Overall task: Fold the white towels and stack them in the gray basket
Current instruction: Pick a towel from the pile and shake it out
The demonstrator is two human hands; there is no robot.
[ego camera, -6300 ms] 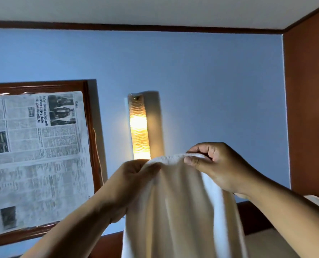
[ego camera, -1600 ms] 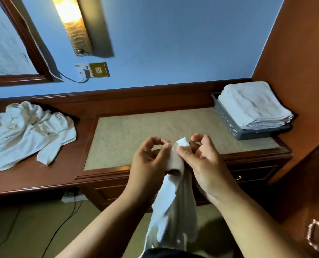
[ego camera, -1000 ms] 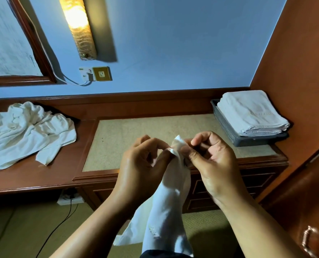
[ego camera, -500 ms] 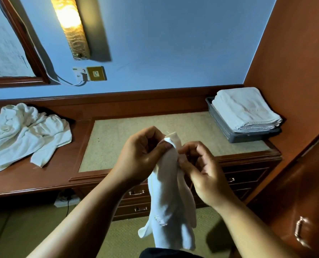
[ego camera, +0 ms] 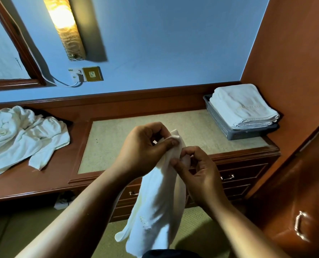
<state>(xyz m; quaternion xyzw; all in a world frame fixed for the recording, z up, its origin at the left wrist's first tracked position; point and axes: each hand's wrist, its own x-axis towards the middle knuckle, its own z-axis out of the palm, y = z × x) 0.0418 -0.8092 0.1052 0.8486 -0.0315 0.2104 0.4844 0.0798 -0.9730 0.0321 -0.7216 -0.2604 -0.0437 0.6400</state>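
A white towel (ego camera: 155,205) hangs lengthwise in front of the desk, held by both hands near its top. My left hand (ego camera: 142,151) pinches the upper corner between thumb and fingers. My right hand (ego camera: 199,174) pinches the towel's edge a little lower, to the right. The gray basket (ego camera: 220,123) stands at the desk's back right corner, with a stack of folded white towels (ego camera: 242,107) in it. A heap of unfolded white towels (ego camera: 22,135) lies on the wooden desk at the left.
The desk has a beige inlay (ego camera: 132,140) in the middle and drawers (ego camera: 237,177) below. A wooden cabinet (ego camera: 300,202) with a metal handle stands close on the right. A wall lamp (ego camera: 65,28), a socket (ego camera: 86,74) and a framed mirror (ego camera: 5,53) are on the blue wall.
The towel has come down from high in front of the lamp to desk height. In the last second my right hand slid lower along the edge while the left kept the corner.
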